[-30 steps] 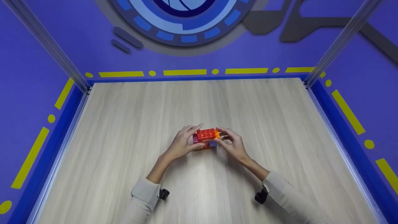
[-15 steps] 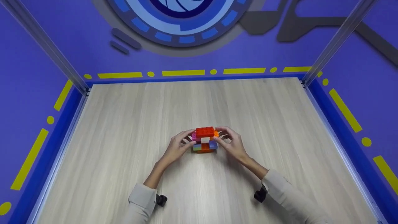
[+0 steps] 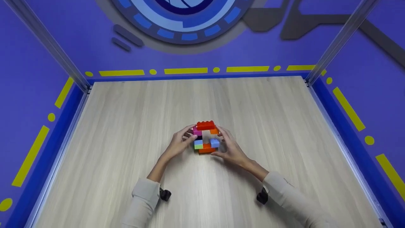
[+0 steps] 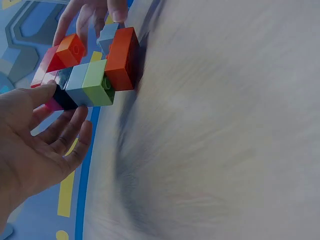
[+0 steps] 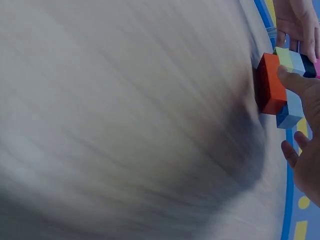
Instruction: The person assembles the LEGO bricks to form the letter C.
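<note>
A ring-shaped build of toy building bricks [image 3: 205, 125] is tilted back above the table. Its red brick [image 4: 43, 64] tops a column of pink [image 3: 197, 130], black, light blue [image 4: 77, 82] and green [image 4: 100, 82] bricks. An orange brick [image 4: 71, 50] sits under the red one on the other side. An orange-red brick [image 4: 122, 59] forms the base and carries a light blue brick [image 3: 214, 143]. My left hand [image 3: 178, 144] pinches the column near the black brick. Spread along the other side, my right hand [image 3: 232, 150] has its thumb on the base and fingertips near the orange brick.
The wood-grain table [image 3: 126, 126] surrounds the build. Blue panels with yellow marks [image 3: 185, 70] stand at the back and both sides, with metal posts [image 3: 343, 41] at the corners. Black wrist cameras [image 3: 165, 194] sit at both cuffs.
The build has tipped back, so its front opening shows. The left hand has moved off the top brick to the column's side. The right thumb has slid down to the base, its fingers spreading.
</note>
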Demonstrator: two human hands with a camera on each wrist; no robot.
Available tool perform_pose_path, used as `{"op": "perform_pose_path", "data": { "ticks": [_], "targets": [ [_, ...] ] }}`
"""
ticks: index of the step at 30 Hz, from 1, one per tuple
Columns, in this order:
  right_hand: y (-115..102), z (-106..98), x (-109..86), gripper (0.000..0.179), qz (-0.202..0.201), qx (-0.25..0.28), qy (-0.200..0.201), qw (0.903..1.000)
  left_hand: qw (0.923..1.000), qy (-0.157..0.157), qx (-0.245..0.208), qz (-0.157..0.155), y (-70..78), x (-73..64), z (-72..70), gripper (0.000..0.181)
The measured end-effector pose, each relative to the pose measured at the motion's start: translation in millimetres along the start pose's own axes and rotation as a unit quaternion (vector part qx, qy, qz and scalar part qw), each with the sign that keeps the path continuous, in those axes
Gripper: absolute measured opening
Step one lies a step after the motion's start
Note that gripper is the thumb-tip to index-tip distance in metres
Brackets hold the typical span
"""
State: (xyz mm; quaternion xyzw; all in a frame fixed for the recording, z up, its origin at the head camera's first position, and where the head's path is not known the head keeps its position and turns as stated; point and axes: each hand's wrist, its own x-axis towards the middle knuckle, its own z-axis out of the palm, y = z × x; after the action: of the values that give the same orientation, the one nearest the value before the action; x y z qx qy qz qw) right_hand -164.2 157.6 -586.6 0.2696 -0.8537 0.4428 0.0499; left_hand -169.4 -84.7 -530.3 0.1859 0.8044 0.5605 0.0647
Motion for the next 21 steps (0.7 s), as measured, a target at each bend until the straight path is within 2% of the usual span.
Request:
{"op": "perform_pose_path", "data": {
  "ticks": [10, 16, 21],
  "targets": [
    [-1.8, 6.5, -2.5, 0.109, 0.034, 0.003, -0.008, 0.9994, 0.9997, -0.017, -0.011, -0.014, -3.1, 3.4, -0.2, 0.051],
    [0.2, 6.3, -3.0, 0.109, 0.049, -0.016, -0.004, 0.9987, 0.9981, -0.059, -0.017, -0.002, -7.5, 3.2, 0.5, 0.079],
    [2.9, 5.1, -2.9, 0.109, 0.042, -0.012, -0.008, 0.9990, 0.9968, -0.080, -0.005, 0.004, -32.8, 7.2, 5.5, 0.098]
  ]
}}
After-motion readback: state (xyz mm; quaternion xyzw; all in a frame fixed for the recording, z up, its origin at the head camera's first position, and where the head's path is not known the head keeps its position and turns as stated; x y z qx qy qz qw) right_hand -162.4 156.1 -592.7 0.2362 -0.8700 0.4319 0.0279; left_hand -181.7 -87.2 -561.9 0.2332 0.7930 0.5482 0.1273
